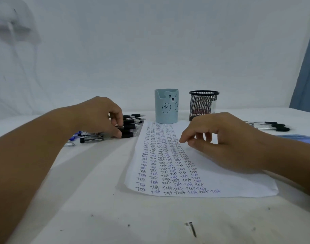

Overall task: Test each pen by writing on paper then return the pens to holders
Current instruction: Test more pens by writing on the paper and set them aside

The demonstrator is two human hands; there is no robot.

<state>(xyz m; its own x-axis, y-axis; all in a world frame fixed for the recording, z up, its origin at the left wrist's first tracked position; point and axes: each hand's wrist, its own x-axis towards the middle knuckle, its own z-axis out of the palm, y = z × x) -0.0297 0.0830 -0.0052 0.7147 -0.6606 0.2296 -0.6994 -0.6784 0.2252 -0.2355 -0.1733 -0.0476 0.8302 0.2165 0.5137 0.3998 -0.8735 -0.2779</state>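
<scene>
- My left hand (pixel 105 117) is at the left middle of the frame, down on the pile of pens (pixel 127 126); its fingers are curled onto the black-capped ones, thumb low at the near side, but I cannot tell whether one pen is truly pinched or only touched.
- My right hand (pixel 219 138) hovers over the right half of the paper (pixel 238 184), fingers loosely bent with the tips hanging down, holding nothing.
- The pens under my left hand lie side by side, long axes running left to right across the frame, black ends toward the paper; more pens with blue parts trail off to the left behind my wrist.
- The paper lies just right of that pile, stretching from the holders toward me, its left columns packed with the word "Test"; bare room is left along its right side.
- So the pile is my left hand's to reach; the right is nearer the writing space, and I judge a pen would have to pass rightward over the paper's left edge.
- The blue bear cup (pixel 166 106) stands at the paper's far end, the black mesh holder (pixel 203 104) just right of it; I see no pens sticking out of either.
- A second group of pens (pixel 270 125) lies at the right edge of the frame, well apart from the pile.
- The tabletop (pixel 98 217) toward the bottom of the frame gives open room for my arms.
</scene>
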